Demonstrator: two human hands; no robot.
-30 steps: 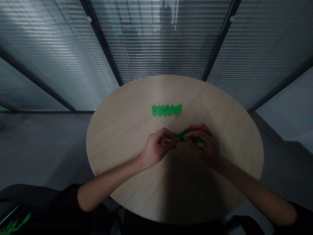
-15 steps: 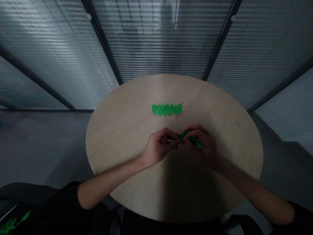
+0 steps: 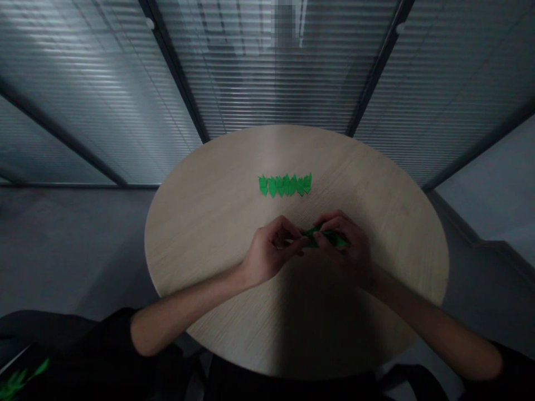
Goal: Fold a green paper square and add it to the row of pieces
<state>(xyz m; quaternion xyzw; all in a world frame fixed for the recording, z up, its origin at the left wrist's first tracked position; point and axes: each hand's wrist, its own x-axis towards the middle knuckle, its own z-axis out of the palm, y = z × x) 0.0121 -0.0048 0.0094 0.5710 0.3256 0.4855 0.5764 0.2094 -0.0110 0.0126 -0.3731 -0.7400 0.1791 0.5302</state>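
Both hands meet over the middle of a round wooden table (image 3: 209,234). My left hand (image 3: 267,253) pinches the left end of a small folded green paper piece (image 3: 324,236). My right hand (image 3: 349,245) is closed over its right part, fingers curled on top. Much of the piece is hidden under the fingers. Farther back on the table lies a row of several folded green paper pieces (image 3: 285,185), side by side, apart from both hands.
Glass walls with horizontal blinds (image 3: 267,72) and dark frames stand behind the table. The grey floor (image 3: 62,245) shows at both sides. More green paper (image 3: 16,379) shows at the bottom left corner, beside my dark sleeve.
The fingers have shifted slightly on the green piece and the view has drifted a little. The row of pieces has not moved.
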